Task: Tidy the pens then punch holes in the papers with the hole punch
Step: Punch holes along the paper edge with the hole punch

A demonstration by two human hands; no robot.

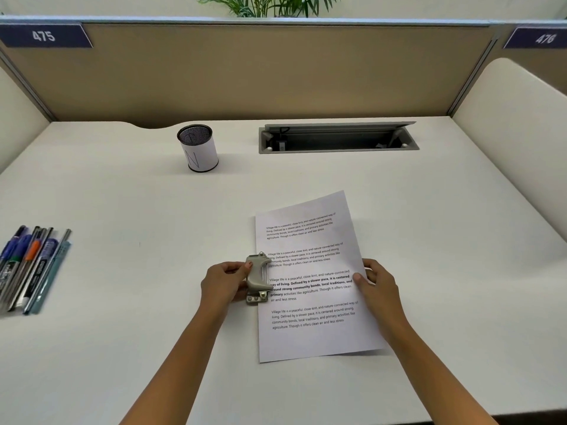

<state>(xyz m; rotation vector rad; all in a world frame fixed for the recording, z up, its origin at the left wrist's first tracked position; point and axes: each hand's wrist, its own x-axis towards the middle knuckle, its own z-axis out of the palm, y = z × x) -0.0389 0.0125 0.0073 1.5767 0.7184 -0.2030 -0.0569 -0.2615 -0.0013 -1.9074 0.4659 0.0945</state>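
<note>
White printed paper (310, 280) lies near the middle of the pale table (122, 194), turned a little so its far end leans to the right. On the paper's left edge, about halfway along, sits the grey metal hole punch (257, 279), its mouth over the margin. The left hand (225, 282) reaches in from the lower left with a nearly straight forearm and is closed around the outer side of the punch, thumb on top near the lever. The right hand (376, 285) comes from the lower right and pinches the paper's right edge, thumb on top and fingers curled beneath. Well left of the paper, a row of pens (30, 268) lies side by side. Beyond the paper, to its left, stands a mesh pen holder (198, 148).
</note>
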